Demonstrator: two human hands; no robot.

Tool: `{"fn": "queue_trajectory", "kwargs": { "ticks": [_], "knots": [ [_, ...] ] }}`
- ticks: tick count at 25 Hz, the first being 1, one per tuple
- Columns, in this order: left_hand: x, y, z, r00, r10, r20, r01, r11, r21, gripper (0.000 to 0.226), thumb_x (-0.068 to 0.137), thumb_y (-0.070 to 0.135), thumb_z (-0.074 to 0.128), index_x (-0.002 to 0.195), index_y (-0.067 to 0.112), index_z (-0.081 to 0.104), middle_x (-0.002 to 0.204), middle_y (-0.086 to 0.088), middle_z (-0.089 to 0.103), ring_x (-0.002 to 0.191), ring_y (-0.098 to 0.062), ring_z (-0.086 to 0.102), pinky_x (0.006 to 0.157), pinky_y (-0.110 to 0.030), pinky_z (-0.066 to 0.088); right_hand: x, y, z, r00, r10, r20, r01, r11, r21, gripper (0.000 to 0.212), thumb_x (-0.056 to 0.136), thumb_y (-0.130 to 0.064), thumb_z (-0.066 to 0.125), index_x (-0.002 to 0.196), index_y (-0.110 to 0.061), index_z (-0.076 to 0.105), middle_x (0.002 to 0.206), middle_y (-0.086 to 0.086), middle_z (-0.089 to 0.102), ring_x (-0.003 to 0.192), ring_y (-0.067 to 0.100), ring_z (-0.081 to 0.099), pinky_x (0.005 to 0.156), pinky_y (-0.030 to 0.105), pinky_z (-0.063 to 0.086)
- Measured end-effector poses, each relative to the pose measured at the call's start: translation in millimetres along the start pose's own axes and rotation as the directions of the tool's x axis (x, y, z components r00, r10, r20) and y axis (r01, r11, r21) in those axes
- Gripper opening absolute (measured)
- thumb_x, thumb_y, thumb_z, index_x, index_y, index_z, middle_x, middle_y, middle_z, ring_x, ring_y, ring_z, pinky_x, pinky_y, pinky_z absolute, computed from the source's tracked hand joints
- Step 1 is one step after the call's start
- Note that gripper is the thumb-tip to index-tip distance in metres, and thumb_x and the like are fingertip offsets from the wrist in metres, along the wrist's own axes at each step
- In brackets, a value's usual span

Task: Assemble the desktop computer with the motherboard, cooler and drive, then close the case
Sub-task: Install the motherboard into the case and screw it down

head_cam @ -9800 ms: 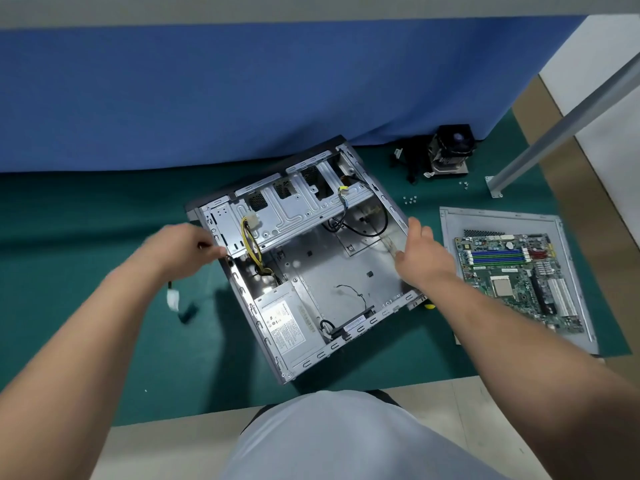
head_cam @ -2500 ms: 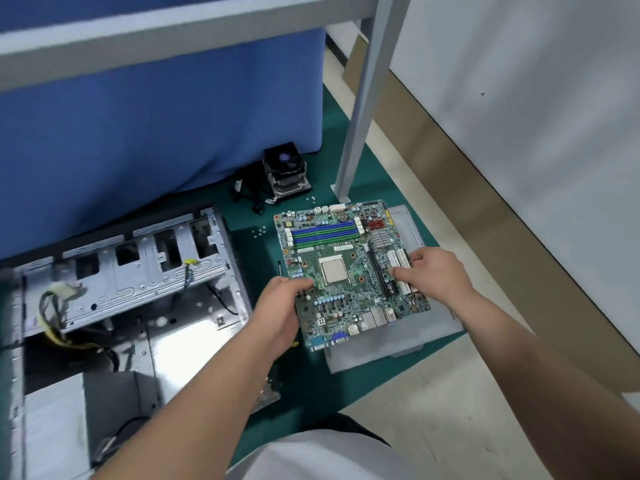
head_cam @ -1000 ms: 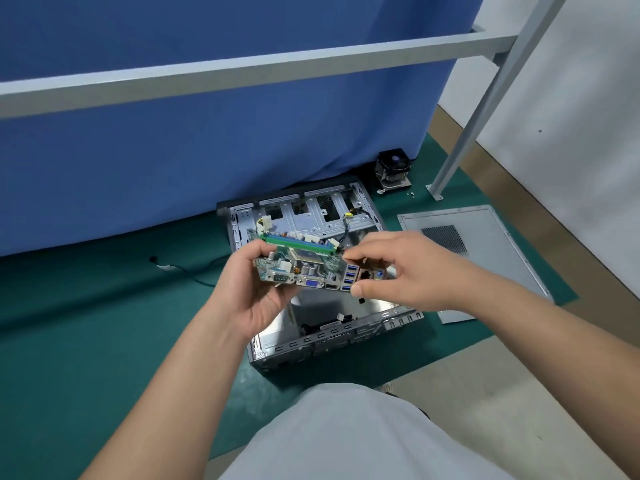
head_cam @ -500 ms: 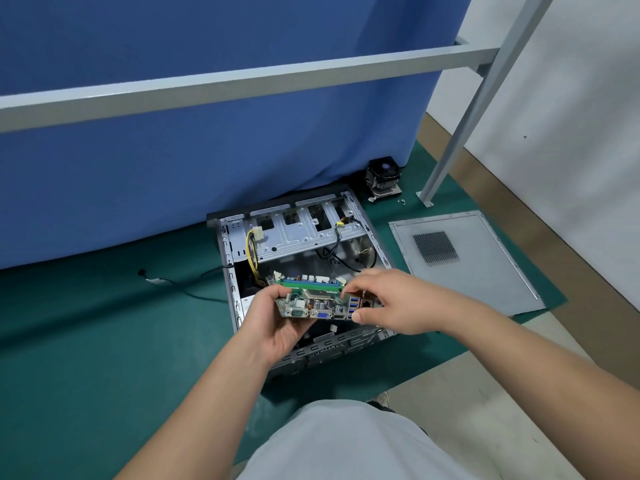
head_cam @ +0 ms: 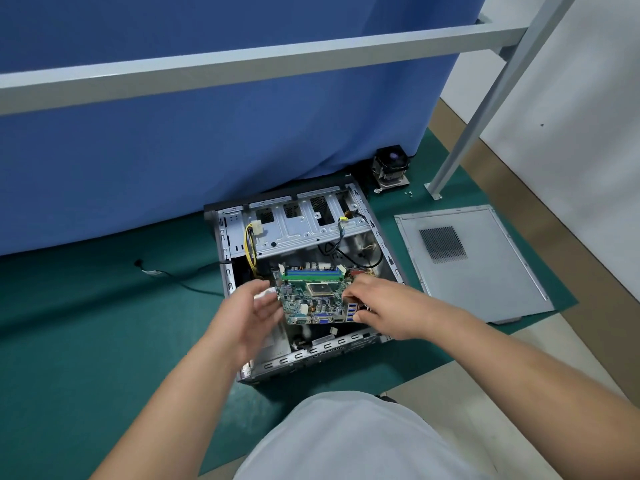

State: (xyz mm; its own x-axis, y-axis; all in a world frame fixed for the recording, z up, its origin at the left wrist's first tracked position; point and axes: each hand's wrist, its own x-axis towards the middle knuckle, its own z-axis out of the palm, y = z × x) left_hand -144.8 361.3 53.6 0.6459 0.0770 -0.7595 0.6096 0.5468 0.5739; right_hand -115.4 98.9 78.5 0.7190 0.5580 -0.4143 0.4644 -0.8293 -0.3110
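Note:
The green motherboard [head_cam: 311,296] hangs tilted inside the open grey computer case [head_cam: 301,233], its port side towards me. My right hand [head_cam: 384,310] grips the board's right front corner by the blue ports, thumb below and fingers over the top. My left hand [head_cam: 249,313] is at the board's left edge with its fingers loosely spread, touching the edge or just off it. The black fan cooler [head_cam: 391,166] stands on the green mat behind the case, to the right. No drive is visible.
The grey side panel [head_cam: 485,271] lies flat on the mat right of the case. Small screws [head_cam: 409,193] sit near the cooler, beside a slanted metal frame post [head_cam: 485,109]. A black cable [head_cam: 166,275] trails left of the case. Yellow and black wires hang inside.
The motherboard, lifted off the side panel, has come down into the case. My left hand has loosened from its grip on the left edge. My right hand still holds the board.

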Motion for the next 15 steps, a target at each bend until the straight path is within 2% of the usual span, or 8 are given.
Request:
{"fn": "queue_trajectory", "kwargs": {
  "ticks": [2, 3, 5, 6, 7, 9, 11, 15],
  "knots": [
    [5.0, 9.8, -8.7, 0.966, 0.252, -0.056, -0.226, 0.929, 0.293, 0.024, 0.099, 0.014, 0.059, 0.123, 0.015, 0.062, 0.121, -0.007, 0.067, 0.109, -0.023, 0.068, 0.088, -0.035, 0.057, 2.2, 0.8, 3.8, 1.000, -0.011, -0.001, 0.011, 1.000, -0.004, 0.037, 0.102, -0.032, 0.056, 0.137, -0.023, 0.050, 0.134, -0.003, 0.047, 0.122, 0.022, 0.055, 0.099, 0.040, 0.048],
    [10.4, 14.2, -12.8, 0.905, 0.425, -0.032, -0.349, 0.782, 0.517, 0.022, 0.099, 0.015, 0.058, 0.119, 0.021, 0.065, 0.120, 0.002, 0.068, 0.111, -0.019, 0.066, 0.091, -0.033, 0.055, 3.2, 0.3, 6.2, 1.000, -0.018, 0.003, 0.018, 1.000, -0.013, 0.037, 0.102, -0.031, 0.056, 0.137, -0.023, 0.050, 0.133, -0.003, 0.047, 0.119, 0.022, 0.056, 0.097, 0.039, 0.048],
    [30.2, 21.4, -18.4, 0.738, 0.648, 0.189, -0.495, 0.331, 0.803, 0.032, 0.099, 0.017, 0.054, 0.129, 0.025, 0.064, 0.131, 0.008, 0.063, 0.127, -0.019, 0.057, 0.105, -0.037, 0.047, 5.5, -1.4, 12.3, 0.999, -0.031, 0.010, 0.032, 0.999, -0.039, 0.035, 0.101, -0.029, 0.056, 0.135, -0.021, 0.051, 0.129, -0.001, 0.048, 0.115, 0.025, 0.058, 0.095, 0.040, 0.049],
    [44.0, 24.1, -20.0, 0.693, 0.649, 0.314, -0.507, 0.130, 0.852, 0.040, 0.101, 0.017, 0.051, 0.139, 0.024, 0.059, 0.145, 0.003, 0.056, 0.140, -0.023, 0.045, 0.116, -0.042, 0.038, 6.6, -2.0, 14.9, 0.999, -0.035, 0.009, 0.035, 0.998, -0.052, 0.034, 0.101, -0.028, 0.056, 0.133, -0.020, 0.051, 0.128, 0.000, 0.048, 0.114, 0.026, 0.058, 0.094, 0.041, 0.050],
    [57.6, 25.3, -20.7, 0.693, 0.601, 0.398, -0.479, -0.029, 0.877, 0.046, 0.103, 0.020, 0.048, 0.149, 0.025, 0.050, 0.159, 0.001, 0.042, 0.151, -0.025, 0.030, 0.123, -0.044, 0.026, 8.1, -2.7, 17.1, 0.999, -0.036, 0.005, 0.036, 0.997, -0.064, 0.033, 0.101, -0.027, 0.055, 0.132, -0.019, 0.051, 0.127, 0.000, 0.048, 0.113, 0.026, 0.058, 0.092, 0.043, 0.051],
    [82.9, 23.0, -20.5, 0.753, 0.493, 0.436, -0.348, -0.265, 0.899, 0.054, 0.107, 0.031, 0.040, 0.160, 0.030, 0.030, 0.171, 0.004, 0.013, 0.158, -0.024, 0.007, 0.127, -0.044, 0.010, 12.6, -2.9, 20.1, 0.999, -0.033, -0.008, 0.032, 0.996, -0.083, 0.030, 0.101, -0.027, 0.056, 0.129, -0.018, 0.052, 0.124, 0.001, 0.049, 0.111, 0.026, 0.058, 0.087, 0.044, 0.053],
    [96.5, 13.4, -21.9, 0.764, 0.488, 0.422, -0.245, -0.386, 0.889, 0.058, 0.108, 0.040, 0.031, 0.163, 0.031, 0.017, 0.171, 0.008, -0.001, 0.158, -0.020, -0.001, 0.128, -0.043, 0.001, 17.5, -1.8, 22.2, 0.999, -0.039, -0.017, 0.037, 0.994, -0.102, 0.028, 0.101, -0.027, 0.056, 0.126, -0.017, 0.053, 0.122, 0.001, 0.050, 0.108, 0.026, 0.059, 0.084, 0.043, 0.054],
    [101.8, 0.9, -24.6, 0.674, 0.591, 0.443, -0.211, -0.421, 0.882, 0.057, 0.106, 0.039, 0.027, 0.161, 0.027, 0.026, 0.171, 0.008, 0.010, 0.158, -0.019, 0.009, 0.127, -0.044, 0.004, 25.7, 3.5, 24.5, 0.996, -0.077, -0.034, 0.072, 0.988, -0.139, 0.030, 0.101, -0.027, 0.057, 0.129, -0.017, 0.054, 0.122, 0.001, 0.051, 0.105, 0.025, 0.060, 0.080, 0.038, 0.050]
  ]
}}
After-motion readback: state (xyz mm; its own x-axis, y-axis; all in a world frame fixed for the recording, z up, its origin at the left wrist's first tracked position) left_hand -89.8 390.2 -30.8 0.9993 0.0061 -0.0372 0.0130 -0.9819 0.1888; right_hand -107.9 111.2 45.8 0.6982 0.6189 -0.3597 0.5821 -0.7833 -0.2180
